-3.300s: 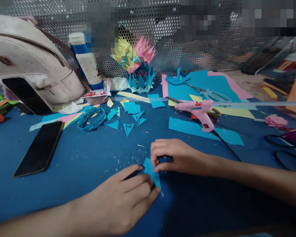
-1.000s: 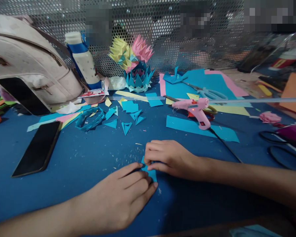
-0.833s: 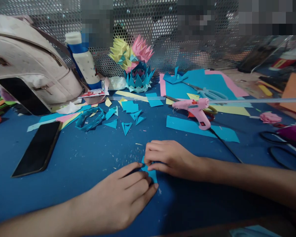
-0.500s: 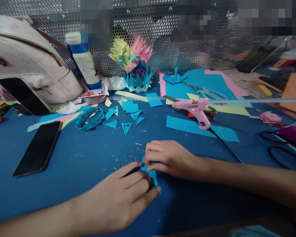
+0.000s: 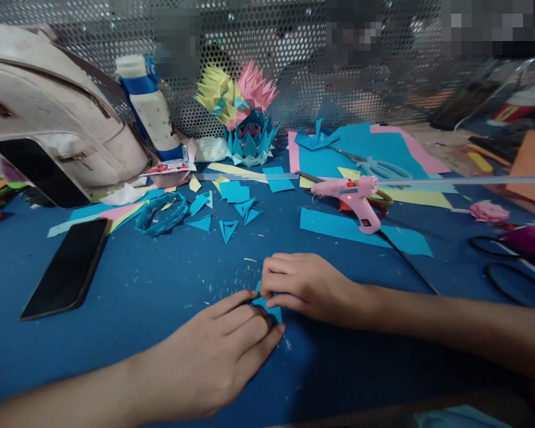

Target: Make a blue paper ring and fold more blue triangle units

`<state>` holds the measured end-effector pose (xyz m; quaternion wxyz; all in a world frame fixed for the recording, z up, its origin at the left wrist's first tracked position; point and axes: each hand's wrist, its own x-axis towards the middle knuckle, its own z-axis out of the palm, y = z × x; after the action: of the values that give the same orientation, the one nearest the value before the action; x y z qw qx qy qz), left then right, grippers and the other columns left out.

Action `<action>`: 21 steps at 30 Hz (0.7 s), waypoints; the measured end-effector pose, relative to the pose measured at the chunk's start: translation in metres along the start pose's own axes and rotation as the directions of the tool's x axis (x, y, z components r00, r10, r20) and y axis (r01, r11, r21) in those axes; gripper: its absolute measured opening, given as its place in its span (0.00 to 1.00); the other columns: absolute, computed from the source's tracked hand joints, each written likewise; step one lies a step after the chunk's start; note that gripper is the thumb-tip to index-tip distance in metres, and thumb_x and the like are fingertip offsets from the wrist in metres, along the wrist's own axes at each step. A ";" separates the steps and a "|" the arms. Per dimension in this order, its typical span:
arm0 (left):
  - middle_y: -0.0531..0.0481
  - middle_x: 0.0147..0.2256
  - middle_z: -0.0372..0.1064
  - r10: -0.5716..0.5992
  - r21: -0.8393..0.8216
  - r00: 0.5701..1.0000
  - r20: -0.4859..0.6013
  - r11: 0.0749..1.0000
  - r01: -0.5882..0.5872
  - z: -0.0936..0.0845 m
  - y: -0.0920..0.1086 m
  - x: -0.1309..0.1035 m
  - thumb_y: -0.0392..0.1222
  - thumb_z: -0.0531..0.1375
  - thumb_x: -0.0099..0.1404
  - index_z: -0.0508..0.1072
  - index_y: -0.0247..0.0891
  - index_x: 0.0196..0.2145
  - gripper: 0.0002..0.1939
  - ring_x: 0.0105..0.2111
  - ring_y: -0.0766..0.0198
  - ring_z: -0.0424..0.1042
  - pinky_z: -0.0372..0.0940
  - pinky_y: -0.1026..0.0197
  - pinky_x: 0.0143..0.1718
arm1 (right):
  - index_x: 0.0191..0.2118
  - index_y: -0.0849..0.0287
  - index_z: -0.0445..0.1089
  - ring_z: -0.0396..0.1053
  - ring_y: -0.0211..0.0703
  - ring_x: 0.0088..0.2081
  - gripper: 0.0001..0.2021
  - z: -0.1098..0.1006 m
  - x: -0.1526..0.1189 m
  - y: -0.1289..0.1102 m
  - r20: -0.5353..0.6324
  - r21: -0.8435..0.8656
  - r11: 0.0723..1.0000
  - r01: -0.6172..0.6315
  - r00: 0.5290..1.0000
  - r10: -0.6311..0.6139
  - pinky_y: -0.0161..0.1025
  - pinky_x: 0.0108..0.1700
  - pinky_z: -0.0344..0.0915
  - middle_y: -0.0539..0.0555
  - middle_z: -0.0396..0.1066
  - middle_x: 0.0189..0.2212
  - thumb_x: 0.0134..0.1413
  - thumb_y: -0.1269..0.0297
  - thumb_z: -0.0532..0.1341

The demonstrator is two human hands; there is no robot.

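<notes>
On the blue tabletop, my right hand is pinching a small blue paper between curled fingers and thumb; my left hand, half open, is pressing it, the thumb sitting farther in than a moment ago, suggesting a forming fold.

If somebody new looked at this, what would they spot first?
Probably the spiky yellow and pink flowers at the back, against the metal mesh. Next might be the pink glue gun, right of the middle. Front and centre, the left grip and right grip touch a small blue paper.
</notes>
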<state>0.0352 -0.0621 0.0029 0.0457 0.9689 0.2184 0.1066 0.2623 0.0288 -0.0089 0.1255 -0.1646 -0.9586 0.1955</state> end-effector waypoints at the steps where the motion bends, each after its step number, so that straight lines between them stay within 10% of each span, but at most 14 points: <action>1: 0.42 0.50 0.70 0.001 0.004 1.000 -0.001 1.000 -0.001 0.000 0.000 0.000 0.34 0.52 0.73 0.62 0.26 0.62 0.22 0.53 0.56 0.67 0.52 0.49 0.67 | 0.37 0.57 0.70 0.63 0.39 0.36 0.15 0.000 0.000 0.000 -0.002 0.000 1.000 0.001 1.000 -0.001 0.36 0.37 0.56 0.50 0.69 0.34 0.71 0.56 0.52; 21: 0.44 0.48 0.70 -0.002 -0.007 0.998 0.062 1.000 0.003 -0.006 0.001 0.001 0.35 0.53 0.73 0.63 0.32 0.63 0.22 0.52 0.55 0.68 0.49 0.47 0.67 | 0.37 0.57 0.70 0.64 0.39 0.37 0.08 0.000 0.000 0.000 -0.003 0.035 0.999 -0.008 1.000 0.008 0.35 0.37 0.56 0.49 0.69 0.34 0.68 0.62 0.57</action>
<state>0.0354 -0.0619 0.0091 0.0561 0.9714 0.2177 0.0770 0.2629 0.0290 -0.0086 0.1290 -0.1664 -0.9542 0.2124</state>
